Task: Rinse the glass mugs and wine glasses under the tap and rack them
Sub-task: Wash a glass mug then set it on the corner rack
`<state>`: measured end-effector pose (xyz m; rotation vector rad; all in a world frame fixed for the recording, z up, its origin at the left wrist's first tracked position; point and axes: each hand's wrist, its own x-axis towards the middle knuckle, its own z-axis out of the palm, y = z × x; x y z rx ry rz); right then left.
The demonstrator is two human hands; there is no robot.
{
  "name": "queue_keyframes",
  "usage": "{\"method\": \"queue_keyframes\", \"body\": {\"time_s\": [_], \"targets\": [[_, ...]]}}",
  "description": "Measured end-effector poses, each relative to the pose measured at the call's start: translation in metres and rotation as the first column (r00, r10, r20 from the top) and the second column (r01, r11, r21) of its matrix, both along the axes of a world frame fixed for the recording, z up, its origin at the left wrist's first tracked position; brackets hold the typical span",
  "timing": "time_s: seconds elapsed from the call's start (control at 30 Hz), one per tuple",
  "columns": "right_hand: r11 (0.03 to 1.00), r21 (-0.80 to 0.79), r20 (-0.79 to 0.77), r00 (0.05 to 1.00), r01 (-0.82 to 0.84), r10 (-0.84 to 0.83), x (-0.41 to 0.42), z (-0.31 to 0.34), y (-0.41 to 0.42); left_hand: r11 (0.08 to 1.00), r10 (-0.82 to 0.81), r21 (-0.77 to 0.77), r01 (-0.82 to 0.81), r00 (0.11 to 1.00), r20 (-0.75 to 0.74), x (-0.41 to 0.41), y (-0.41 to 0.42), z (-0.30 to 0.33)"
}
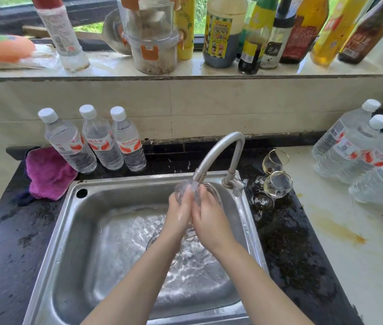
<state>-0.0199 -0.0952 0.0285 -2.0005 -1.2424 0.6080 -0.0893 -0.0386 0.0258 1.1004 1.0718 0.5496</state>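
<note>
Both my hands are up under the tap point(218, 151), which runs water over them. Between them is a clear glass point(182, 190), hard to make out. My left hand point(180, 207) grips its left side and my right hand point(206, 212) wraps its right side, where a glass rim point(214, 191) shows past the fingers. Whether it is a mug or a wine glass I cannot tell. Two gold-rimmed wine glasses point(277, 184) stand on the dark counter right of the tap, one point(275, 160) behind the other. The steel sink point(73, 219) holds rippling water.
Three small water bottles point(96, 141) and a magenta cloth point(48, 174) sit left of the sink. Large water bottles point(364, 153) lie on the pale counter at right. The windowsill above carries sauce bottles point(256, 34) and plastic jars point(153, 36).
</note>
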Motion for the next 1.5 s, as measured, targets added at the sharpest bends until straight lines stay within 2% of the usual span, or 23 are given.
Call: {"method": "queue_keyframes", "body": {"time_s": [0.1,0.17,0.2,0.23,0.27,0.3,0.37,0.5,0.63,0.67,0.7,0.77,0.8,0.83,0.9,0.97,1.07,1.17,1.23,1.3,1.4,1.43,1.5], "targets": [[0.986,0.07,0.171,0.976,-0.149,0.135,-0.001,-0.002,-0.015,0.996,0.087,-0.044,-0.083,0.992,0.092,-0.004,0.003,-0.011],[0.965,0.253,0.257,0.966,-0.073,0.006,0.007,-0.003,-0.023,0.997,0.072,-0.045,-0.068,0.992,0.1,-0.008,0.004,-0.015],[0.945,0.324,0.224,0.968,0.035,-0.112,0.014,-0.003,-0.023,0.999,0.051,-0.004,-0.05,0.994,0.094,-0.009,0.004,-0.016],[0.942,0.3,0.101,0.977,0.148,-0.186,0.02,0.003,-0.019,0.998,0.017,0.055,-0.021,0.996,0.087,-0.011,0.005,-0.016],[0.963,0.166,-0.089,0.976,0.214,-0.201,0.027,0.008,-0.011,0.993,-0.029,0.112,0.02,0.997,0.076,-0.011,0.004,-0.014],[0.981,-0.005,-0.217,0.958,0.193,-0.189,0.033,0.012,-0.002,0.986,-0.069,0.158,0.057,0.995,0.07,-0.012,0.003,-0.012],[0.975,-0.207,-0.284,0.95,0.076,-0.134,0.043,0.019,0.01,0.97,-0.111,0.226,0.093,0.991,0.068,-0.016,0.005,-0.01],[0.948,-0.3,-0.597,0.797,-0.109,-0.097,0.041,0.039,0.022,0.957,-0.126,0.272,0.1,0.989,0.078,-0.034,0.014,-0.007],[0.916,-0.377,-0.524,0.847,-0.135,-0.091,0.027,0.04,0.032,0.924,-0.114,0.364,0.116,0.993,-0.029,-0.047,0.022,-0.009],[0.924,-0.366,-0.525,0.844,-0.108,-0.109,0.024,0.038,0.033,0.929,-0.105,0.354,0.105,0.994,-0.021,-0.048,0.024,-0.01],[0.941,-0.332,-0.588,0.793,-0.058,-0.159,0.022,0.034,0.034,0.937,-0.093,0.338,0.086,0.996,0.007,-0.046,0.025,-0.009],[0.977,-0.198,-0.778,0.595,0.076,-0.204,0.018,0.03,0.032,0.944,-0.052,0.327,0.036,0.998,0.038,-0.042,0.028,-0.005],[0.983,-0.112,-0.819,0.547,0.143,-0.172,0.016,0.027,0.03,0.943,-0.036,0.332,0.022,0.999,0.036,-0.038,0.03,0.0],[0.98,-0.036,-0.817,0.559,0.197,-0.142,0.013,0.025,0.028,0.942,-0.03,0.335,0.016,0.999,0.037,-0.035,0.033,0.004],[0.974,0.064,-0.75,0.655,0.215,-0.095,0.012,0.024,0.029,0.94,-0.03,0.341,0.013,0.999,0.043,-0.03,0.036,0.012],[0.992,0.03,-0.722,0.689,0.122,-0.063,0.017,0.029,0.031,0.942,-0.034,0.336,0.016,0.998,0.046,-0.031,0.036,0.012],[0.999,-0.025,-0.862,0.505,0.029,-0.036,0.027,0.034,0.033,0.963,-0.014,0.268,-0.001,0.998,0.055,-0.033,0.036,0.007],[0.962,0.062,-0.903,0.425,0.264,-0.058,0.014,0.023,0.035,0.994,0.086,0.058,-0.092,0.991,0.101,-0.022,0.036,0.001],[0.902,0.091,-0.864,0.484,0.423,-0.14,0.005,0.009,0.039,0.987,0.155,-0.051,-0.15,0.98,0.123,-0.014,0.033,0.0],[0.885,0.074,-0.799,0.558,0.459,-0.222,0.005,0.003,0.039,0.987,0.158,-0.055,-0.152,0.979,0.13,-0.011,0.028,-0.005],[0.967,-0.113,-0.738,0.633,0.229,-0.236,0.026,0.01,0.031,0.99,0.081,0.108,-0.091,0.992,0.095,-0.018,0.019,-0.007],[0.973,-0.181,-0.725,0.649,0.141,-0.229,0.034,0.015,0.027,0.985,0.021,0.168,-0.031,0.998,0.066,-0.02,0.019,-0.01],[0.962,-0.259,-0.649,0.722,0.086,-0.239,0.044,0.021,0.019,0.964,-0.113,0.243,0.11,0.994,-0.002,-0.024,0.017,-0.011]]}}
